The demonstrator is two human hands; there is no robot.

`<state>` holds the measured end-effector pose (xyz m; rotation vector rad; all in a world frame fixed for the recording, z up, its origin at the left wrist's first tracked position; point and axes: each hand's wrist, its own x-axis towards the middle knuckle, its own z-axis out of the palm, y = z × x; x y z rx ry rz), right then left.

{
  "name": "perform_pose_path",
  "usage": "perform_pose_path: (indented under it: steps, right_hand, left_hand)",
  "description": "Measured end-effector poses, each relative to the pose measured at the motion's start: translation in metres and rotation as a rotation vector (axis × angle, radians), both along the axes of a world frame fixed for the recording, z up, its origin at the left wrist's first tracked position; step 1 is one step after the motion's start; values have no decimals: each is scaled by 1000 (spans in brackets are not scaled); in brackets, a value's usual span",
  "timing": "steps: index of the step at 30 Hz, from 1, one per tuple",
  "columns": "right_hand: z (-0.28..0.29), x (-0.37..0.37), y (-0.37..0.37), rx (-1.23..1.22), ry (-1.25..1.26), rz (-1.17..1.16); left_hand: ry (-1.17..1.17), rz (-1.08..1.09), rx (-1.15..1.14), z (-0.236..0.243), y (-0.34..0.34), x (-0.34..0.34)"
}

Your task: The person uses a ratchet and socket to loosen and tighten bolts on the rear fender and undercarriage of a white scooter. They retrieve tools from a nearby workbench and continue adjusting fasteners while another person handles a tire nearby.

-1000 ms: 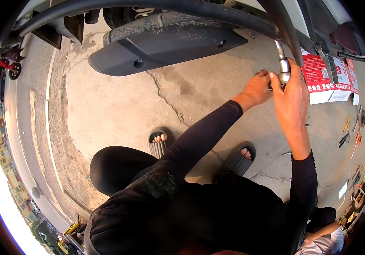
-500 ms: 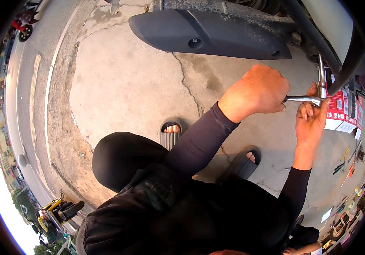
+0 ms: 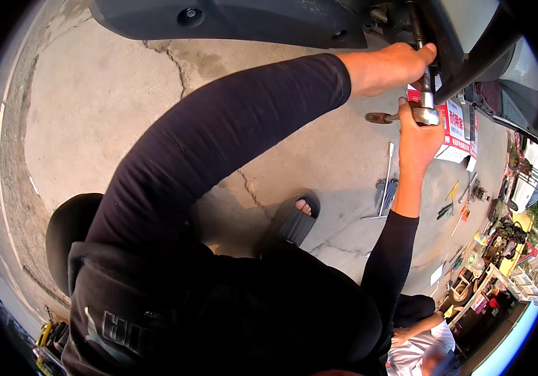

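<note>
A metal ratchet wrench lies sideways, its handle pointing left. A long socket extension bar rises from the ratchet head toward the underside of a vehicle with a dark grey plastic cover. My left hand reaches across and is closed around the bar, its fingers partly hidden behind it. Just below, my right hand is closed on the ratchet head, the thumb up beside the handle. Where the bar's far end meets the vehicle is too dark to make out.
A dark frame tube slants close to the right of the bar. Beneath it lies a red and white box. A long metal wrench and yellow pliers rest on the concrete. Another person is low at the right.
My left hand has let go of the ratchet handle and taken hold of the extension bar. The right hand stays at the ratchet head. The view has shifted right, showing more floor tools.
</note>
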<state>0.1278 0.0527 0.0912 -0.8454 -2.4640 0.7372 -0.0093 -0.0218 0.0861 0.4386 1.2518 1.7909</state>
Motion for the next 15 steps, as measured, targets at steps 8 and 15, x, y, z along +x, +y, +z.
perform_pose_path:
  steps: [8,15]
  right_hand:
    - [13,-1,-20,-972,337,48]
    - [4,2,7,717,3,-86]
  left_hand:
    - [125,-147,-165,26,10,-11]
    - [277,-53,-28,12,23,-3]
